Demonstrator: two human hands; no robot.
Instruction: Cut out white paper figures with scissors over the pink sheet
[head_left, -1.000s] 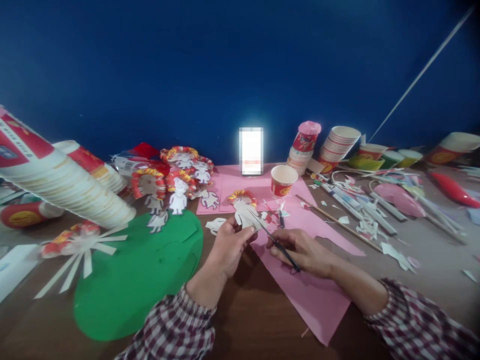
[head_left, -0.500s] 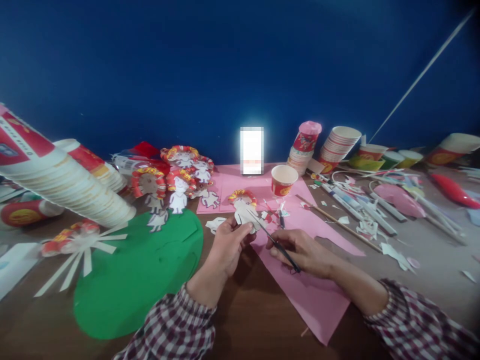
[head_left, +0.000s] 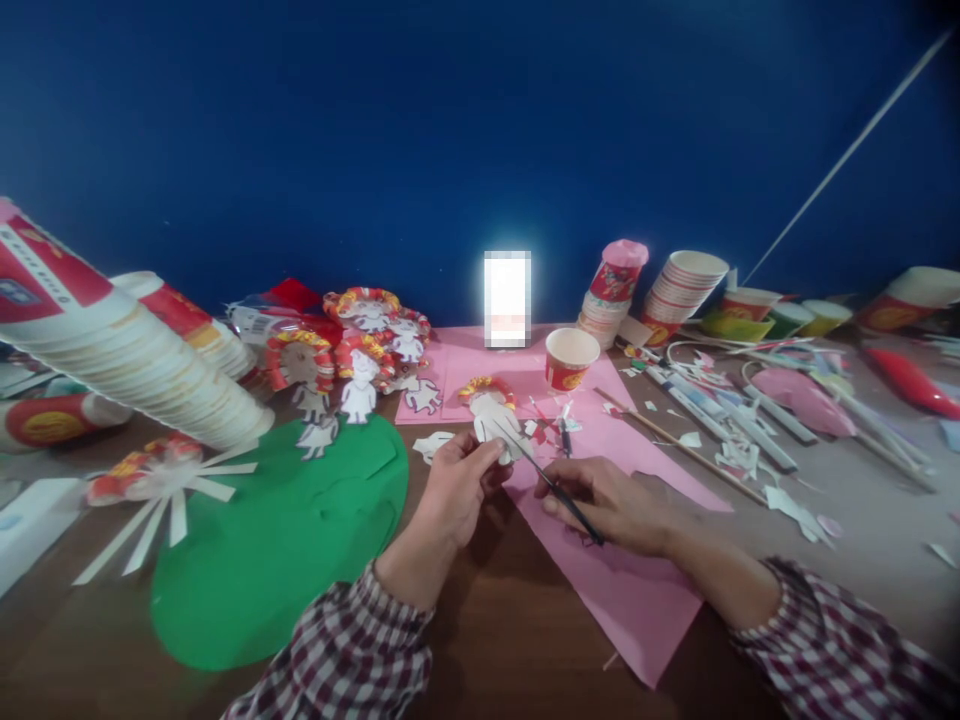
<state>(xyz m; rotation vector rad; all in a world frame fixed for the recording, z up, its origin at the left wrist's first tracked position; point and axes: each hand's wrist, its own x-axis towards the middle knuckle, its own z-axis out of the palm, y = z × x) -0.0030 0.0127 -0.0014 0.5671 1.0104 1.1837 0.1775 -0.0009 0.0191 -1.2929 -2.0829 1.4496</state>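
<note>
Near the middle of the table my left hand (head_left: 459, 485) pinches a white paper cutout (head_left: 495, 418) between thumb and fingers. Behind the cutout shows a red and yellow curled ring (head_left: 480, 390); whether the two are joined I cannot tell. My right hand (head_left: 606, 505) is closed on dark-handled scissors (head_left: 564, 496), whose blades point up and left to the cutout's lower right edge. Under the right hand lies a pink paper sheet (head_left: 630, 600). Just left of the cutout rests another white paper piece (head_left: 431, 447).
A green paper shape (head_left: 277, 560) lies at left, with a leaning stack of paper cups (head_left: 157, 350) beyond it. Ring pieces with white figures (head_left: 358, 385) stand behind. One paper cup (head_left: 572, 360), a wooden stick (head_left: 675, 440), pens (head_left: 720, 410) and paper scraps lie to the right.
The cutout has tilted slightly in my left hand, and the scissor blades now sit at its edge rather than across its front. The whole view has shifted a little.
</note>
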